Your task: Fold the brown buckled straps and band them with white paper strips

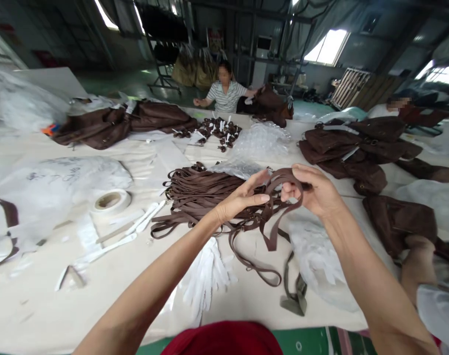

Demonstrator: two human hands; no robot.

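A looped brown strap (273,229) hangs from my right hand (315,192), whose fingers are wrapped round its coil. My left hand (242,198) is at the left side of the coil, thumb and fingers apart, with the fingertips close to the strap; whether they touch it is unclear. Under and behind both hands lies a large pile of brown straps (198,192) with metal clasps. One thin strap loops over the table (135,305) in front of the pile. White paper strips (205,281) fan out nearer to me.
A tape roll (111,202) and white strips lie at left. Clear plastic (320,256) and a green strap piece (296,296) are at right. Brown bags (361,148) stand beyond. A person (226,93) sits across; another person's arm (418,261) reaches in at right.
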